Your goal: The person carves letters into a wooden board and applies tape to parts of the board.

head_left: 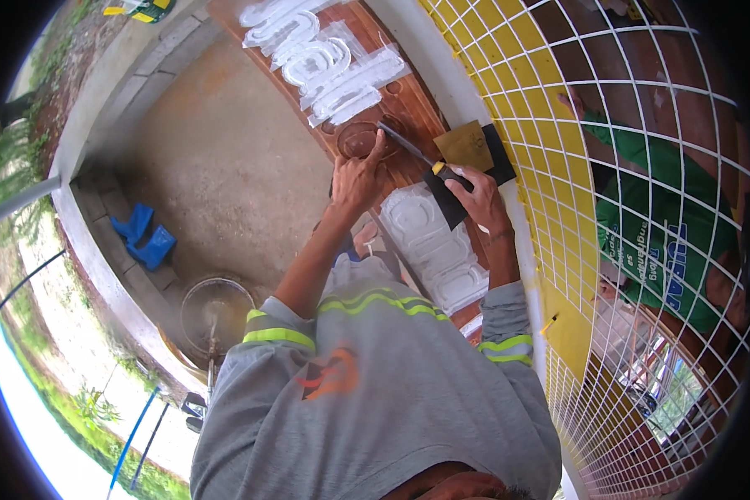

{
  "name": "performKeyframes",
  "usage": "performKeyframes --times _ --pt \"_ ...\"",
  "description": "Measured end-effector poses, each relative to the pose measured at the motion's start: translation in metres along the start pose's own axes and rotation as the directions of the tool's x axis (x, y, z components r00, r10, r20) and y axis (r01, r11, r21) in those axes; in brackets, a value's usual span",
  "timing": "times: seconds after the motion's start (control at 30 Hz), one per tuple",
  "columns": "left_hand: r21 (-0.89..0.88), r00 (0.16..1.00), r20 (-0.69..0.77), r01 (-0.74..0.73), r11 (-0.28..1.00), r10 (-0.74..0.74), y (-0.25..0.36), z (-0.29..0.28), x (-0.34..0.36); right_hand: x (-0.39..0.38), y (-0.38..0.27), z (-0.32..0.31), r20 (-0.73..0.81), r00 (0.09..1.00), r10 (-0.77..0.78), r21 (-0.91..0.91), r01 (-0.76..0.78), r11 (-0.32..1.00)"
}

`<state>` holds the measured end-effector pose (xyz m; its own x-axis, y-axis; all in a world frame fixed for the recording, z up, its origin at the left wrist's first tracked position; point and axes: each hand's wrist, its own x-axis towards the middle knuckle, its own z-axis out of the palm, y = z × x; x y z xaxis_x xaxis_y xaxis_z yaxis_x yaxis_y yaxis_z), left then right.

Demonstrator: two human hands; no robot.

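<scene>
My right hand (476, 197) grips the yellow-and-black handle of a long metal tool (417, 152), whose blade slants up-left over a carved brown wooden board (400, 117). My left hand (358, 175) rests at a carved oval (357, 142), index finger stretched to the blade's tip, the other fingers partly bent. Thick white coating covers raised shapes on the upper board (325, 62) and lower board (433, 242). A tan sheet (467, 143) and a dark sheet (500, 167) lie beside my right hand, partly under it.
White wire mesh (575, 75) and a yellow panel run along my right, with a person in green (658, 250) beyond. Blue boots (150, 246) and a round wire-guarded fan-like object (212, 308) stand left on the concrete floor, beside a low wall (100, 133).
</scene>
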<state>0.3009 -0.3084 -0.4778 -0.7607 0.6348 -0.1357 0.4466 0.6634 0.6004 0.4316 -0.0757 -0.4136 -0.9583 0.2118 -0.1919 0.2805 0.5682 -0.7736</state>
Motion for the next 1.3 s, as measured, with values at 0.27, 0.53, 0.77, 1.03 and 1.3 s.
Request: performKeyframes --times 0.27,0.53,0.77,1.03,1.3 --pt "0.006 0.998 -0.049 -0.025 1.0 0.026 -0.011 0.006 0.0 0.009 -0.012 -0.009 0.037 0.999 0.012 -0.019 -0.011 1.0" --pt "0.09 0.998 -0.058 0.008 0.996 -0.003 -0.016 -0.023 0.017 -0.012 -0.036 -0.001 0.016 0.924 0.381 0.177 -0.378 0.909" --pt "0.156 0.939 0.191 -0.316 0.936 0.285 -0.028 -0.044 0.016 -0.044 -0.048 0.016 -0.1 0.925 0.368 0.398 -0.301 0.866" --pt "0.312 0.745 -0.038 -0.624 0.716 0.666 -0.021 -0.036 0.039 -0.076 -0.065 0.037 -0.184 0.83 0.527 0.574 -0.345 0.742" --pt "0.095 0.686 -0.036 -0.721 0.686 0.727 -0.002 -0.073 0.061 -0.106 -0.085 0.057 -0.262 0.682 0.683 0.627 -0.418 0.657"
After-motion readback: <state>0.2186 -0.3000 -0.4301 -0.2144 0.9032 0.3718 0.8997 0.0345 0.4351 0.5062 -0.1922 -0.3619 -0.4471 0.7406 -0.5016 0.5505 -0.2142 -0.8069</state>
